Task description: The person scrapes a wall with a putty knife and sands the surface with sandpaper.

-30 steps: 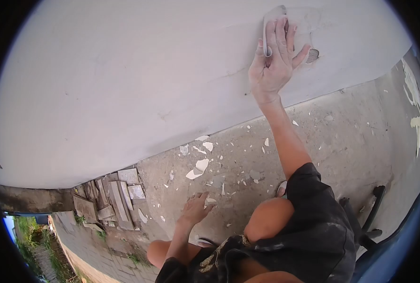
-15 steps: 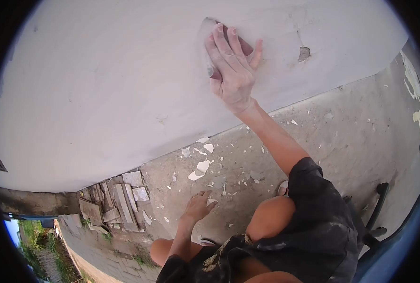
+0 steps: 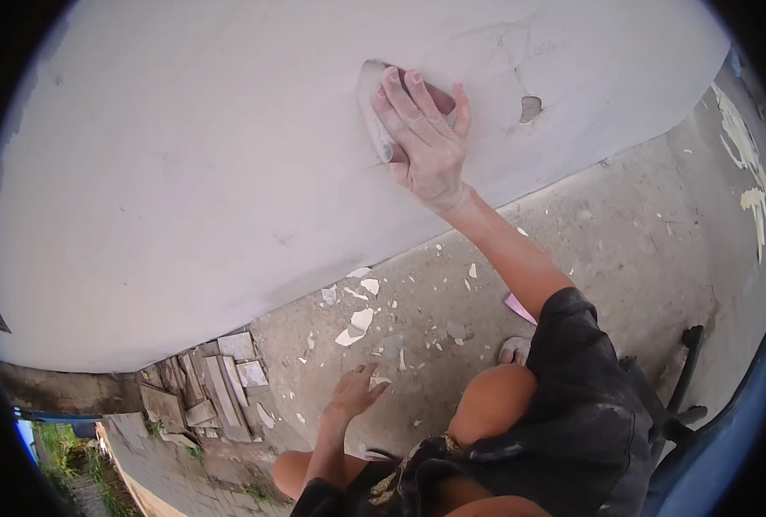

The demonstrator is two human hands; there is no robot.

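Note:
My right hand, dusted white, presses a folded sheet of sandpaper flat on the pale wall. The sheet's reddish-brown side shows beyond my fingertips, and one pale edge curls at the left beside my thumb. Right of this hand, a chipped grey patch with a thin crack above it marks the wall. Lower down, my left hand hangs over the floor beside my knee, its fingers apart and holding nothing.
White flakes lie scattered on the concrete floor. Broken tiles and boards are piled at the lower left. A dark chair base stands at the right. Something pink lies near my sandalled foot.
My right hand has moved left along the wall with the sandpaper, then slightly down in view. The pink thing now shows beside my forearm. My left hand has barely moved.

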